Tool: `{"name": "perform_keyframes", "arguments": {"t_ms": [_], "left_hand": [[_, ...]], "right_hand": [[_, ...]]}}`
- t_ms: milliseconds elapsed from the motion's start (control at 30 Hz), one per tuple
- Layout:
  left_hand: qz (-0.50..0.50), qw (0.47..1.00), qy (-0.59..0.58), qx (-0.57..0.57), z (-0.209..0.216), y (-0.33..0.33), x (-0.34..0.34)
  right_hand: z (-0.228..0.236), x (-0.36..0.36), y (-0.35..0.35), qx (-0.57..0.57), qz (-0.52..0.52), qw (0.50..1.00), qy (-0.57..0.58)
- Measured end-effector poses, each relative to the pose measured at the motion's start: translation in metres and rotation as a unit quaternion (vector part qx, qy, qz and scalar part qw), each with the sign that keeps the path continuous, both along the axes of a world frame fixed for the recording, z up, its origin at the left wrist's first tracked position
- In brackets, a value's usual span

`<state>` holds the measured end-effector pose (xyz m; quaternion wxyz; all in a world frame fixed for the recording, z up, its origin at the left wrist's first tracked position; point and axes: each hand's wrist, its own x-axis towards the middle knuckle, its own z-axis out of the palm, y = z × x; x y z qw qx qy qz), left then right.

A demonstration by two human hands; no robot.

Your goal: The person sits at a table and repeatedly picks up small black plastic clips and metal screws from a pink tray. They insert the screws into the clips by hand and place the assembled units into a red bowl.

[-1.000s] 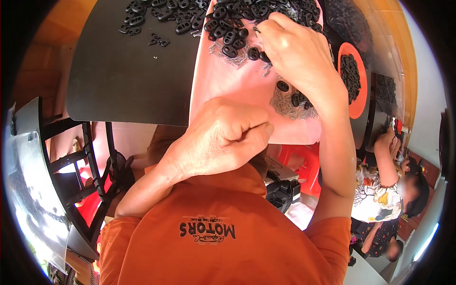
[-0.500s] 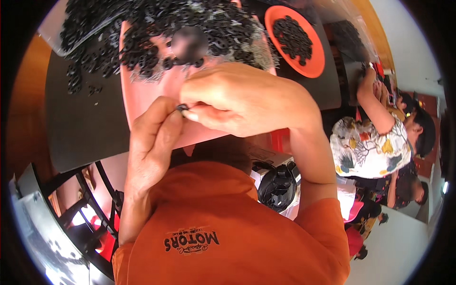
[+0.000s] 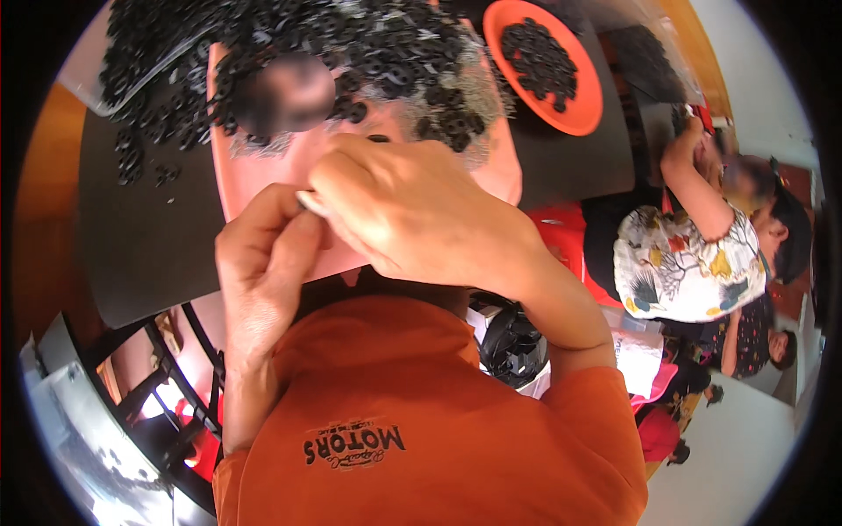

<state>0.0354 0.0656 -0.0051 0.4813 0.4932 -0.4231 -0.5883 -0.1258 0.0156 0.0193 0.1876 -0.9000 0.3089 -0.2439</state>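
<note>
Two hands of mine meet near the middle of the frame, above the pink sheet [image 3: 250, 180]. My left hand [image 3: 263, 250] bends its thumb and forefinger into a pinch, and my right hand [image 3: 417, 215] brings its curled fingertips against them. Whether they grip some piece between, I cannot tell, because the fingers hide it. The small black pieces [image 3: 395, 61] lie heaped across the upper left and upper middle, with thin silvery pieces [image 3: 481, 83] among them; more black ones lie in the orange plate [image 3: 590, 101] at upper right. I judge this step to be fine fingertip work, and the next move calls, I think, for a steady pinch. As for writing, my orange shirt [image 3: 421, 394] bears dark printed lettering, upside down, at lower middle.
</note>
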Motion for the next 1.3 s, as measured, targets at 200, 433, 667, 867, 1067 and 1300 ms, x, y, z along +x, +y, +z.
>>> {"name": "perform_keyframes", "arguments": {"t_ms": [200,433,667,867,1067,1300], "left_hand": [[-0.053,0.998,0.018,-0.009,0.005,-0.003,0.005],[-0.048,0.993,-0.034,-0.098,-0.007,-0.006,0.003],[-0.048,0.991,-0.034,-0.116,-0.009,-0.007,0.004],[-0.063,0.989,-0.043,-0.126,-0.011,-0.009,0.005],[-0.082,0.987,-0.067,-0.117,-0.009,-0.01,0.007],[-0.099,0.985,-0.087,-0.107,-0.009,-0.01,0.008]], "right_hand": [[-0.003,-0.02,-0.013,0.013,0.015,0.999,-0.032],[0.001,-0.024,-0.065,-0.032,-0.048,0.98,0.191],[-0.001,-0.016,-0.093,-0.084,-0.002,0.983,0.161],[0.018,-0.034,-0.07,-0.016,-0.004,0.973,0.23],[0.011,-0.032,-0.071,-0.066,0.029,0.959,0.273],[0.018,-0.021,-0.069,-0.085,0.053,0.937,0.335]]}}
